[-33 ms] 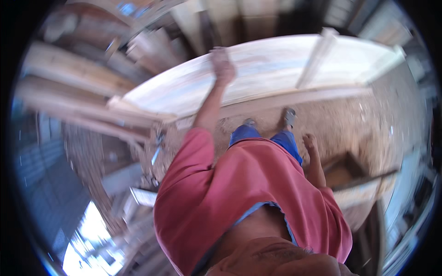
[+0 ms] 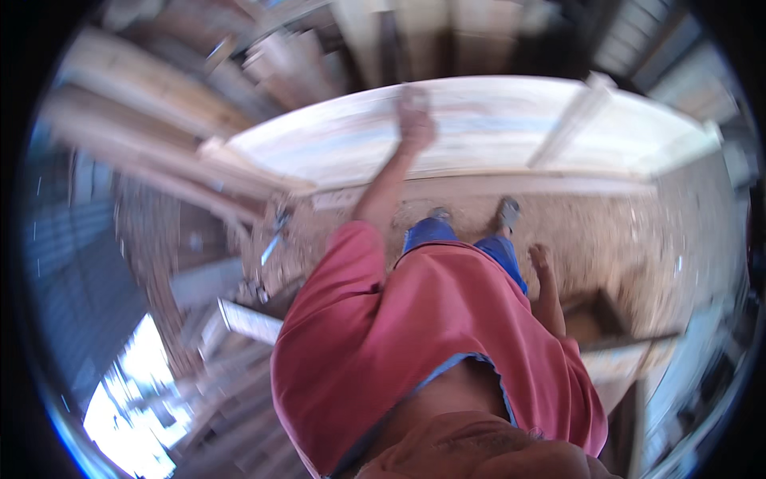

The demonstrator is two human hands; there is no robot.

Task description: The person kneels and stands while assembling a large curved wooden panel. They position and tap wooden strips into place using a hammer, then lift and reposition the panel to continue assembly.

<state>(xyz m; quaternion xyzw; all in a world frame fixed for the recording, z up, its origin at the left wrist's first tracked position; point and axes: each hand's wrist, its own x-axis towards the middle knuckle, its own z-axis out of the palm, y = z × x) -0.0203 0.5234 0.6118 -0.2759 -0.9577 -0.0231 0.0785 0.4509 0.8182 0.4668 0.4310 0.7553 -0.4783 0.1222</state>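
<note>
My left hand is stretched far forward over a long pale wooden panel, near its far edge. Blur smears the fingers, so whether they grip the panel or anything else cannot be told. The panel has faint bluish and reddish streaks and a crosswise wooden strip towards its right end. My right hand hangs low beside my right leg, away from the panel. Its fingers look loosely apart, with nothing visible in them.
Long timbers lie at the far left, and more boards lean beyond the panel. An open wooden box sits at my right. My feet stand on brown dirt ground close to the panel's near edge.
The whole view has shifted, so the panel appears lower and further right. My left hand has moved slightly forward across the panel towards its far edge. My right hand still hangs down.
</note>
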